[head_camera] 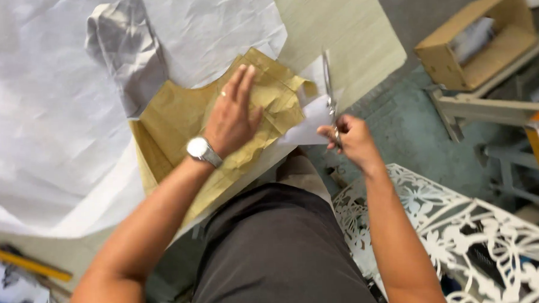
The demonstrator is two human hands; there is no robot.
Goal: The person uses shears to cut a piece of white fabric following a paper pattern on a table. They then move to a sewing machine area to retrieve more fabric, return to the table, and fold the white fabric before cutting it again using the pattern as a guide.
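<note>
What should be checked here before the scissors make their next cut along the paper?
1. Left hand flat on the brown paper pattern: ok.
2. Right hand gripping the scissors: ok.
3. Blades on the white paper edge: ok.
4. Left fingers clear of the blades: ok.
5. Blades open or closed: cannot tell, blurred.
6. Grey fabric away from the cut line: ok.

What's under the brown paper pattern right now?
White paper lies beneath the brown paper pattern, on the table. The left hand presses it flat; anything directly beneath is covered.
</note>
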